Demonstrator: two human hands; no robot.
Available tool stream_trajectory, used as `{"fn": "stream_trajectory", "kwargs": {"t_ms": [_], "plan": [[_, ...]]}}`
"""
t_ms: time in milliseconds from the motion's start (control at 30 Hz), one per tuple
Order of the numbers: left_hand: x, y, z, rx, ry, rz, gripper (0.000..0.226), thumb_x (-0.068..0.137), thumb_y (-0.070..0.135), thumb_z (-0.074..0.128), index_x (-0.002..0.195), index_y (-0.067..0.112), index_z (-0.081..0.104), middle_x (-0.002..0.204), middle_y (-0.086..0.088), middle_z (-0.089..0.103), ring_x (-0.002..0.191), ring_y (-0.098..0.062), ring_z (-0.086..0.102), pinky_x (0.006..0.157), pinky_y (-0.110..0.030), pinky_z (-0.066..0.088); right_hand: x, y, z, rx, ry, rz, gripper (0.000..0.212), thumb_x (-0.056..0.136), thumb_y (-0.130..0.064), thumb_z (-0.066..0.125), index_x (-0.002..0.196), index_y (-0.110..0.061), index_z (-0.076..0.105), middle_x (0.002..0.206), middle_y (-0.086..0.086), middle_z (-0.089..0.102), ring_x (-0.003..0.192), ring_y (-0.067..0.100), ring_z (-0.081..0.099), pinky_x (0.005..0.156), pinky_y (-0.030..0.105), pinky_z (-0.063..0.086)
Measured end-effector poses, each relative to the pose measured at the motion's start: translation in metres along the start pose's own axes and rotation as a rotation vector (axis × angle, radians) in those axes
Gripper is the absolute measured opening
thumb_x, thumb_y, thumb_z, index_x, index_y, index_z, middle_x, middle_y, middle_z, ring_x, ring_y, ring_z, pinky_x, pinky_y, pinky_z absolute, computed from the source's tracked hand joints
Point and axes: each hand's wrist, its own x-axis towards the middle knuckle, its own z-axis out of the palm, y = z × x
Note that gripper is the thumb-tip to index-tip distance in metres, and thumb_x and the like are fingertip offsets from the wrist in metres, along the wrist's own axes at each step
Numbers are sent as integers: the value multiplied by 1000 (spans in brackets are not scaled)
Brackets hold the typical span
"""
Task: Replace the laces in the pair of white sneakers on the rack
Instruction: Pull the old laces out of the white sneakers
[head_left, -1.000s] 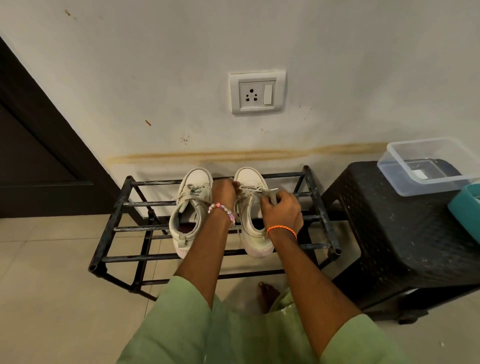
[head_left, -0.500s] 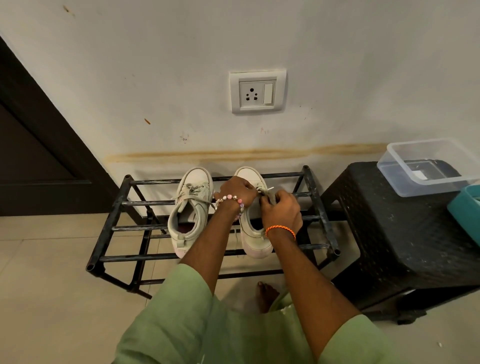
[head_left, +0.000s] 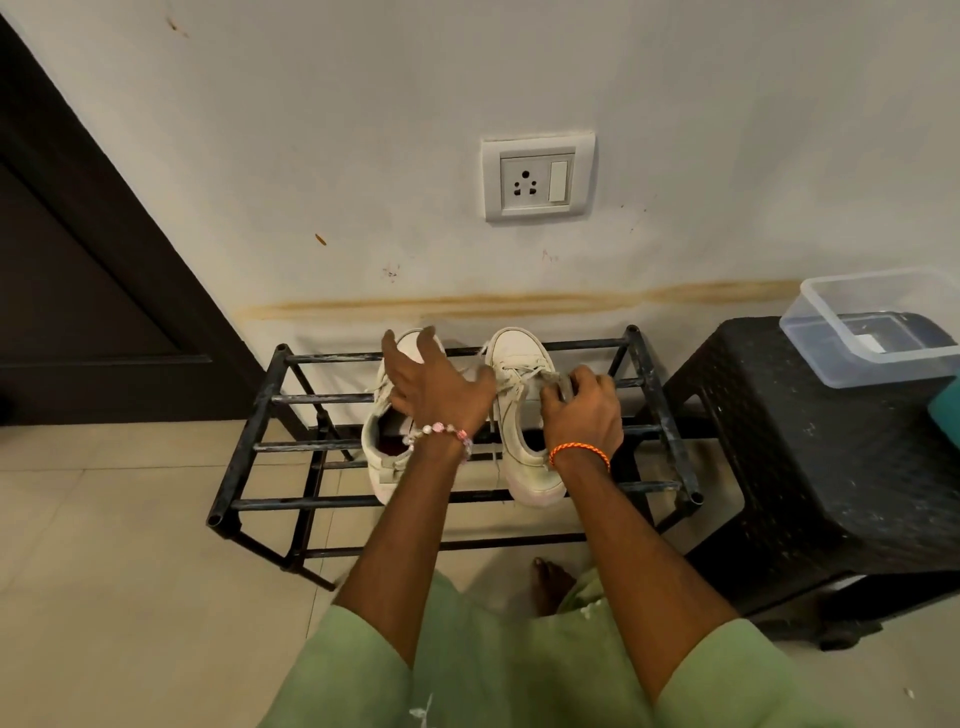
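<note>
Two white sneakers stand side by side on a black metal rack (head_left: 311, 400), toes toward the wall. My left hand (head_left: 434, 384) hovers over the left sneaker (head_left: 382, 457) with fingers spread and straight, holding nothing. My right hand (head_left: 582, 410) rests on the right sneaker (head_left: 519, 358), its fingers curled and pinching the lace (head_left: 524, 375) and tongue area near the top eyelets. The lace is still threaded across that shoe's front. Most of the left sneaker's laces are hidden behind my left hand.
A black plastic stool (head_left: 810, 457) stands right of the rack, carrying a clear plastic container (head_left: 878, 332) and a teal object (head_left: 948, 415) at the frame edge. A wall socket (head_left: 537, 176) is above. A dark door (head_left: 78, 270) is at left. My bare foot (head_left: 551, 582) is below the rack.
My left hand let go of the right sneaker's lace, opened, and moved left over the left sneaker. My right hand stayed gripping at the right sneaker.
</note>
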Motion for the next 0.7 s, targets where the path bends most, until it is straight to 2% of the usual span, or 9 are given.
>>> {"fn": "stream_trajectory", "kwargs": {"t_ms": [67, 133, 200, 300, 467, 600, 700], "plan": [[-16, -2, 10, 72, -127, 46, 83, 72, 40, 72, 142, 24, 30, 154, -9, 1, 143, -30, 2, 114, -51, 9, 3, -2, -3, -50, 3, -85, 27, 83, -19, 64, 110, -15, 62, 118, 11, 47, 105, 26, 48, 76, 36, 49], [-30, -5, 22, 113, -231, 55, 78, 71, 42, 72, 138, 27, 36, 147, -9, 18, 139, -30, 15, 112, -50, 16, 7, -4, -7, -96, -42, -194, 33, 82, -10, 60, 114, -18, 65, 122, 15, 44, 110, 31, 43, 87, 43, 47], [-38, -7, 33, 79, -254, 4, 64, 75, 31, 70, 133, 25, 45, 136, -10, 34, 129, -30, 35, 108, -47, 26, 9, -4, -9, -142, -112, -290, 34, 85, -10, 57, 115, -20, 67, 128, 15, 43, 117, 33, 38, 95, 45, 40], [-39, -3, 43, -66, -219, -44, 44, 78, 14, 62, 121, 15, 57, 122, -13, 48, 115, -32, 50, 96, -41, 43, 12, -5, -9, -203, -183, -327, 29, 88, -18, 58, 114, -24, 69, 137, 11, 39, 126, 32, 31, 98, 43, 31], [-43, 2, 54, -55, -102, -71, 35, 86, 12, 53, 120, 13, 59, 125, -12, 48, 116, -30, 46, 87, -37, 42, 18, -9, -9, -323, -262, -376, 26, 89, -26, 59, 113, -26, 69, 147, 7, 30, 135, 32, 20, 104, 44, 22], [-45, 0, 60, -43, -51, -83, 36, 86, 12, 52, 122, 16, 58, 125, -10, 48, 115, -29, 45, 80, -36, 43, 25, -11, -10, -382, -246, -433, 24, 87, -25, 60, 107, -21, 71, 141, 8, 35, 131, 31, 25, 101, 43, 25], [-47, -1, 61, -16, -38, -80, 37, 86, 14, 52, 123, 18, 58, 124, -10, 49, 113, -29, 46, 81, -38, 45, 28, -8, -10, -390, -206, -461, 20, 86, -28, 61, 99, -19, 73, 138, 7, 38, 128, 30, 30, 98, 44, 26]]}}
